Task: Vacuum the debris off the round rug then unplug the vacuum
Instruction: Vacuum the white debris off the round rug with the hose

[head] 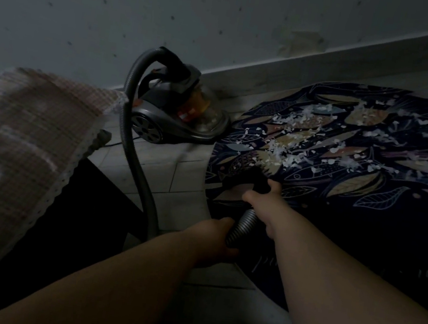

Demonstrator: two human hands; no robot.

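A dark round rug (368,201) with a leaf pattern lies on the tiled floor at the right. White debris (305,136) is scattered across its far half. A grey canister vacuum (178,112) stands by the wall, left of the rug. Its ribbed hose (131,149) loops up from the canister, down to the floor and back to my hands. My left hand (216,242) grips the hose near its end. My right hand (263,194) grips the dark nozzle end (249,178), which sits at the rug's near left edge. The plug is not in view.
A bed or sofa with a checked cover (15,146) fills the left side, with dark space under it. A dark cord (115,144) runs on the floor behind the vacuum. The wall and its pale skirting (333,63) run along the back.
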